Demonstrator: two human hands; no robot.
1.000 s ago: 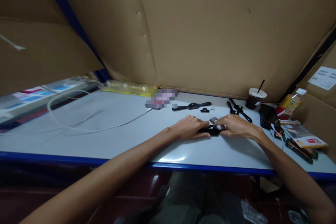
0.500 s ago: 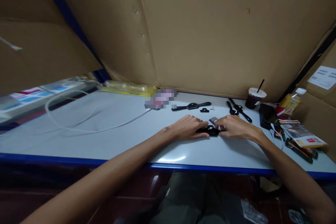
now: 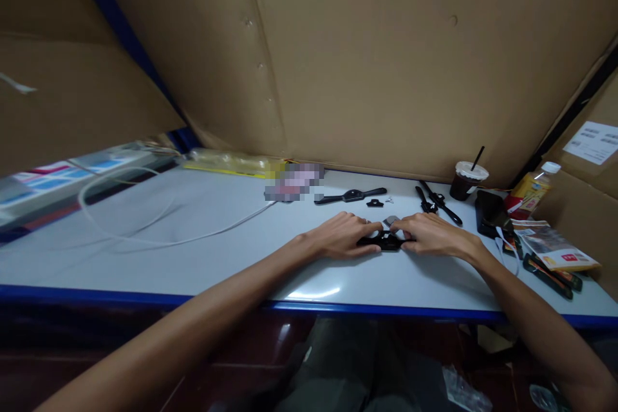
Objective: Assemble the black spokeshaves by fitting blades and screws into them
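A black spokeshave (image 3: pixel 389 242) lies low over the table between my hands. My left hand (image 3: pixel 344 235) is closed on its left handle. The fingers of my right hand (image 3: pixel 430 236) are wrapped about the other end, partly hiding it. A grey metal blade (image 3: pixel 390 221) shows just behind the tool, by my right fingertips; whether they touch it I cannot tell. Farther back sit a second spokeshave body (image 3: pixel 353 196), a small black cap piece (image 3: pixel 375 203) and tiny silvery screws (image 3: pixel 389 200).
Two more spokeshaves (image 3: pixel 437 201) lie crossed at the back right. Beyond them stand a drink cup (image 3: pixel 467 181) and a bottle (image 3: pixel 538 190), near a black device (image 3: pixel 490 212) and a packet (image 3: pixel 555 244). A white cable (image 3: pixel 207 235) loops across the left.
The right fingers have shifted slightly near the blade. Both hands stay at the spokeshave, and the whole view has moved a little.
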